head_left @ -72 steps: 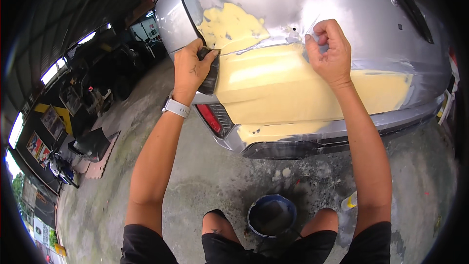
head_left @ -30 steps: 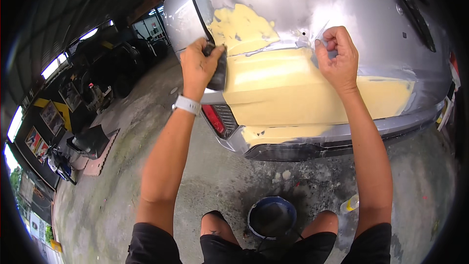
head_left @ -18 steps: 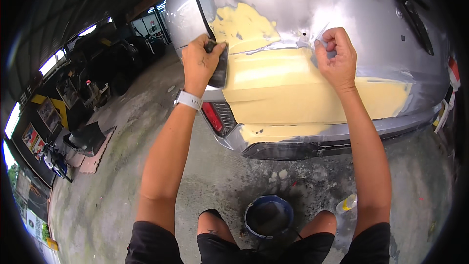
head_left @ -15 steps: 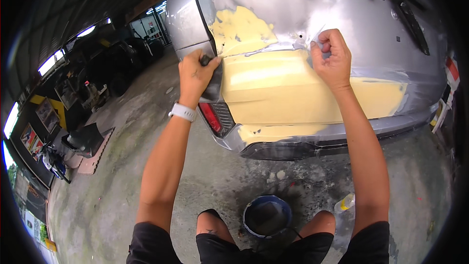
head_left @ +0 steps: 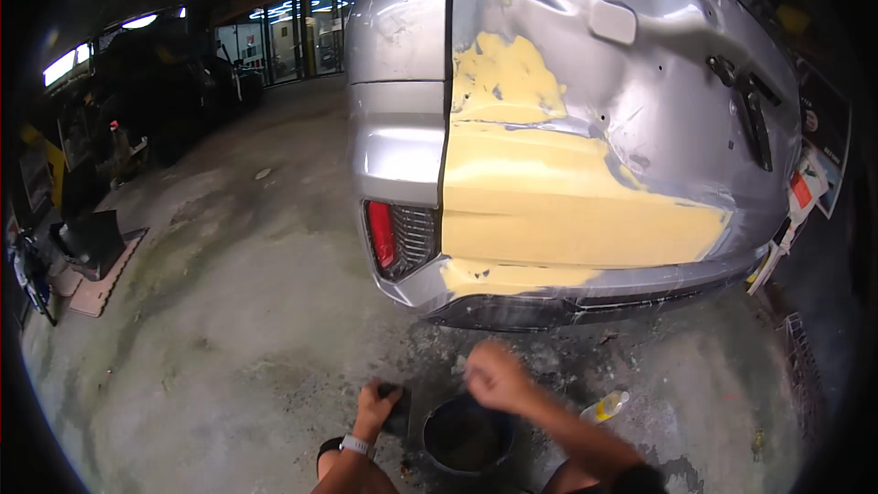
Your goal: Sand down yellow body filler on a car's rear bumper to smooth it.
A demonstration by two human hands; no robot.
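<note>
My left hand (head_left: 375, 410) is low beside the bucket, its fingers closed on a dark flat piece (head_left: 397, 413); the piece's exact kind is unclear. Over the far rim of the round dark bucket (head_left: 430, 454) is my right hand (head_left: 497, 377), curled and blurred by motion. Whether it grips anything does not show. In front of me stands the rear of a silver car (head_left: 399, 48), its dented back panel partly covered by smooth yellow filler (head_left: 558, 210). Both hands are away from that panel.
A red rear light (head_left: 380, 233) sits at the car's lower left corner, above the bumper (head_left: 512, 313). A clear bottle with yellow (head_left: 607, 406) lies right of the bucket on the concrete floor (head_left: 229, 311). Dark parts (head_left: 91, 242) rest on a mat at left.
Both hands have left the car and dropped to the bucket. The dark piece has come down in my left hand. The view has shifted, showing the car's rear without my arms before it.
</note>
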